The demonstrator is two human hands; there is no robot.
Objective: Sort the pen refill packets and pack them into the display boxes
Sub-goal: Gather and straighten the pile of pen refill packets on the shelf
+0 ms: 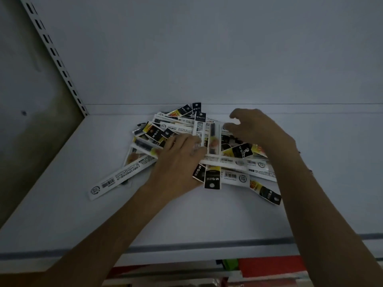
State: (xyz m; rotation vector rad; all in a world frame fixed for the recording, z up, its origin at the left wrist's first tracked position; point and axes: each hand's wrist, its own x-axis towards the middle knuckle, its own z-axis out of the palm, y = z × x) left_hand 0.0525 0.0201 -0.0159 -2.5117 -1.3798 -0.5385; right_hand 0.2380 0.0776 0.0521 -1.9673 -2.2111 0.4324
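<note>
White metal shelf (186,220) with a plain back panel (207,59) and a slotted upright (54,54) running up the left corner. Pen refill packets (232,160) sit in a messy pile mid-shelf, toward the back, and one long white packet (116,181) pokes out on the left. Left hand (178,162) lies flat on the pile, fingers straight. Right hand (257,131) claws over the back right with bent fingers, and I can't tell if it's got anything. Its wrist hides some packets. Lighting's dim, so the print is unreadable. Bare shelf runs in front to the edge, with red and green stuff (269,266) cut off below.
</note>
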